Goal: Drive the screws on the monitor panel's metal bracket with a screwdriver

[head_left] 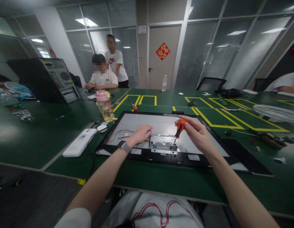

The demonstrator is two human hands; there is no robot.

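Note:
A large flat display panel (134, 122) with a black frame lies face down or back up on the green table; I cannot tell which. On its near middle sits a silver metal bracket box (162, 139). My right hand (193, 129) grips an orange and black screwdriver (180, 127), tilted, its tip down at the bracket's right end. With fingers curled together, my left hand (142, 133) rests at the bracket's left edge; what its fingertips hold, if anything, is hidden. Thin wires (121, 133) run over the panel left of that hand.
Left of the panel are a white power bank-like device (79, 142) and a pink-lidded bottle (104, 106). A computer tower (46, 79) stands far left. Right of the panel lies a black flat strip (246, 155). Two people (103, 76) are across the table, near a water bottle (164, 83).

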